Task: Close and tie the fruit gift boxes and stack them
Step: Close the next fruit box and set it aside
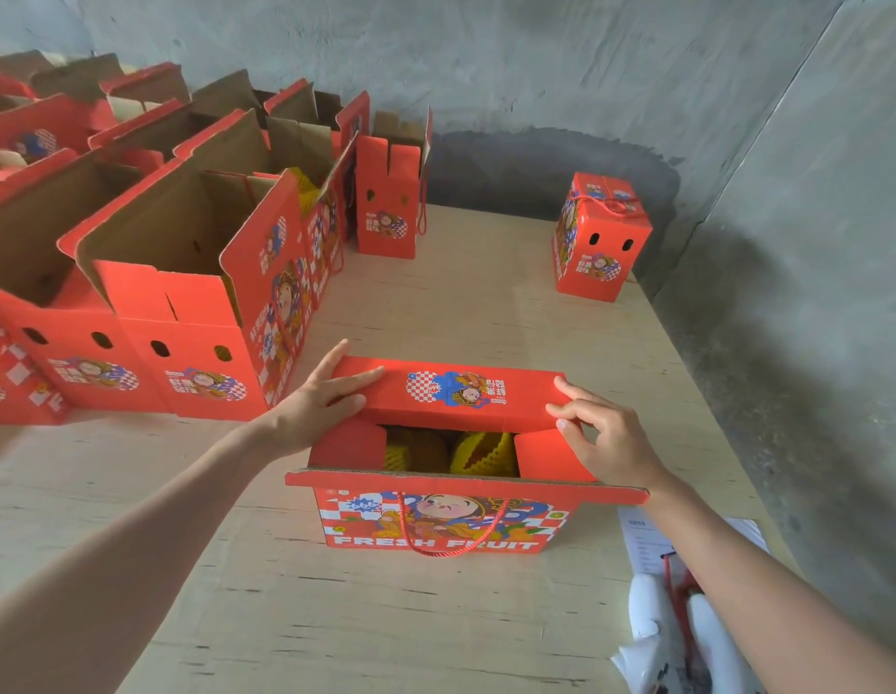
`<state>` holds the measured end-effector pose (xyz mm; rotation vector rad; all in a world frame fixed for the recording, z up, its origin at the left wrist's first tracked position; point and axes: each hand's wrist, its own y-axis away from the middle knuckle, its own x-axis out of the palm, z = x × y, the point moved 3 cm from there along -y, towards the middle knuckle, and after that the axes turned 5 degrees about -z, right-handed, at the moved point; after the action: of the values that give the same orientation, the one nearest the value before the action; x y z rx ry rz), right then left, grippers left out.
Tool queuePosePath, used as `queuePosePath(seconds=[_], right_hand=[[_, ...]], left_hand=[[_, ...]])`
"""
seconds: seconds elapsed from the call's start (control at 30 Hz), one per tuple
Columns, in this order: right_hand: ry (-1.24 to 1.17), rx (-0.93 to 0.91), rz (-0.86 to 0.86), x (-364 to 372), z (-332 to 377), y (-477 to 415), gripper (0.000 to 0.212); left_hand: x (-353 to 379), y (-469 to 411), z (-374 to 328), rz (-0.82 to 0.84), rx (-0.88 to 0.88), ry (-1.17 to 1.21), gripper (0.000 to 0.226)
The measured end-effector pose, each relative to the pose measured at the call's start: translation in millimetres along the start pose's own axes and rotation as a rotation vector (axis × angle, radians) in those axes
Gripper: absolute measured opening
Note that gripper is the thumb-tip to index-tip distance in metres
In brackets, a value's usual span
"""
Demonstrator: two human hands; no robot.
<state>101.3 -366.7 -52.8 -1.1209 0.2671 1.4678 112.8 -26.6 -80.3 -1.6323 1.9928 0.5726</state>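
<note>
Fruit gift box [436,518], lower centre on counter [486,303], mid-close. Left grip [321,400] presses flat-fingered on far flap [461,393]; right grip [603,433] pinches its end. Next, probably: fold near flap [466,479] over, tie cord [451,540].

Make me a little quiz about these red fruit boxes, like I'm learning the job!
1. True or false: the near box between the left hand and right hand is already tied shut.
2. The foam netting inside it is: A yellow, B green, C white.
3. Fill in: the tied box stands at the table's far ___ corner.
Key: 1 false; 2 A; 3 right.
</note>
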Motion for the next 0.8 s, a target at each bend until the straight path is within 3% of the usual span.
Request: queuePosePath(seconds=[0.17, 0.27, 0.33, 0.5, 0.6, 0.67, 0.73, 0.8], right_hand=[[0.105, -0.119, 0.098, -2, -5, 8, 0.037], [0.081, -0.058, 0.144, -5, -10, 16, 0.052], [0.051, 0.003, 0.214, -8, -12, 21, 0.072], [-0.058, 0.151, 0.643, -20, -17, 28, 0.097], [-0.143, 0.201, 0.727, -24, -9, 22, 0.111], [-0.273, 0.322, 0.613, -22, -7, 22, 0.095], [-0.379, 0.417, 0.472, -18, -8, 26, 0.061], [-0.405, 0.44, 0.347, -15, -7, 28, 0.04]], left_hand=[[-3, 4, -9, -0.062, -0.051, -0.096, 0.041], [-8, 21, -20, -0.374, 0.17, -0.255, 0.03], [-9, 34, -23, -0.452, 0.317, -0.287, 0.022], [-17, 46, -10, -0.366, 0.358, -0.172, 0.026], [-13, 51, -4, -0.38, 0.284, -0.062, 0.028], [-9, 51, -4, -0.446, 0.217, -0.038, 0.031], [-5, 51, -2, -0.502, 0.077, -0.022, 0.035], [1, 50, 1, -0.489, -0.051, 0.151, 0.028]])
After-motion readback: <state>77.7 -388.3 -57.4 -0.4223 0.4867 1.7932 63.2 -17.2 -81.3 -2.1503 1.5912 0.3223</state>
